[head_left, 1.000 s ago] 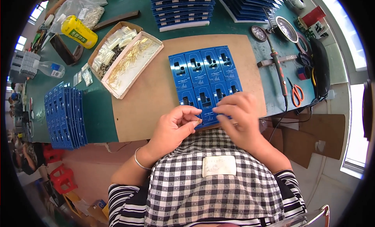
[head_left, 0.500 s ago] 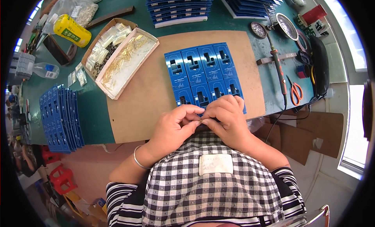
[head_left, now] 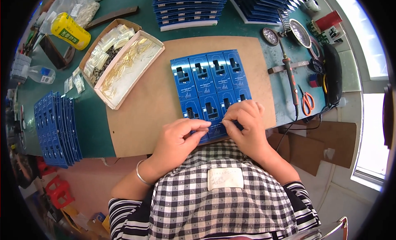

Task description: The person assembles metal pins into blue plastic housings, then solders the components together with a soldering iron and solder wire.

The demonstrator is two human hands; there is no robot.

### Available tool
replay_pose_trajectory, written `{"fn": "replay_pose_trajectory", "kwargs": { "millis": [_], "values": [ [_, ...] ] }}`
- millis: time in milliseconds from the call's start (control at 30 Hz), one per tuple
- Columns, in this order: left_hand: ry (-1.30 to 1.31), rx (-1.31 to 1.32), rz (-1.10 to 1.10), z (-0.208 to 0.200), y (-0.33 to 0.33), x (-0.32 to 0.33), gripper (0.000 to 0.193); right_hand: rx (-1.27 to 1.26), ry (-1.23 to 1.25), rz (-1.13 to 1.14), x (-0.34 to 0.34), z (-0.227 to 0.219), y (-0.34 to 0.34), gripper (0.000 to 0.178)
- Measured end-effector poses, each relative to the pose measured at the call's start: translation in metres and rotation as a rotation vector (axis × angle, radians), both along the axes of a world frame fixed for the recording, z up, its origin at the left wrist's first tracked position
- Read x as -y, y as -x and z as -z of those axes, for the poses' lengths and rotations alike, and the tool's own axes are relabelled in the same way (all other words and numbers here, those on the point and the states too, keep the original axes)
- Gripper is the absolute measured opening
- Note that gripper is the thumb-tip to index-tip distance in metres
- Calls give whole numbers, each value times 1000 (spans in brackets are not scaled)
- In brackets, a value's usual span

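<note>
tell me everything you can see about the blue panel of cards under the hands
The blue panel is a flat sheet of joined rectangular cards in two rows, four across the far row, each with a dark slot and pale print. It looks like thin card or plastic. It lies flat, slightly turned, on the brown board. The left hand and right hand rest on its near edge, hiding part of the near row.

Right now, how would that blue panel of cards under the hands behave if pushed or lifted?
The blue panel lies flat and thin on the brown board, so it would probably slide easily and weigh little. Its cut-out slots and joins between cards suggest it might flex or snap if lifted by one edge.
</note>
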State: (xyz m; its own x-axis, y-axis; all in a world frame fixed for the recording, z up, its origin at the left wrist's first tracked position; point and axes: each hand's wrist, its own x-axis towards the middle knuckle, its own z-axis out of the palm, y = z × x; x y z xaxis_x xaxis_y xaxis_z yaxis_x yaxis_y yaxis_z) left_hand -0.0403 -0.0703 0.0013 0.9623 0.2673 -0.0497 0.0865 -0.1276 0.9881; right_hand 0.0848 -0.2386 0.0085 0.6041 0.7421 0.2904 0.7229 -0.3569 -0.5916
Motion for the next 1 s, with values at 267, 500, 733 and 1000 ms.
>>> {"fn": "replay_pose_trajectory", "kwargs": {
  "millis": [267, 500, 733, 1000],
  "values": [
    [-21, 74, -60, 10, 5, -10, 15, 61, 139, -33, -8, 1, -5, 14],
    [89, 71, -73, 16, 5, -11, 14, 90, 166, -44, -13, 3, -6, 14],
    [164, 21, -78, 16, 7, -10, 13, 94, 171, -45, -13, 2, -6, 14],
    [211, 39, -91, 14, 7, -9, 17, 391, 170, -106, -18, 1, 7, 15]
  ]
}}
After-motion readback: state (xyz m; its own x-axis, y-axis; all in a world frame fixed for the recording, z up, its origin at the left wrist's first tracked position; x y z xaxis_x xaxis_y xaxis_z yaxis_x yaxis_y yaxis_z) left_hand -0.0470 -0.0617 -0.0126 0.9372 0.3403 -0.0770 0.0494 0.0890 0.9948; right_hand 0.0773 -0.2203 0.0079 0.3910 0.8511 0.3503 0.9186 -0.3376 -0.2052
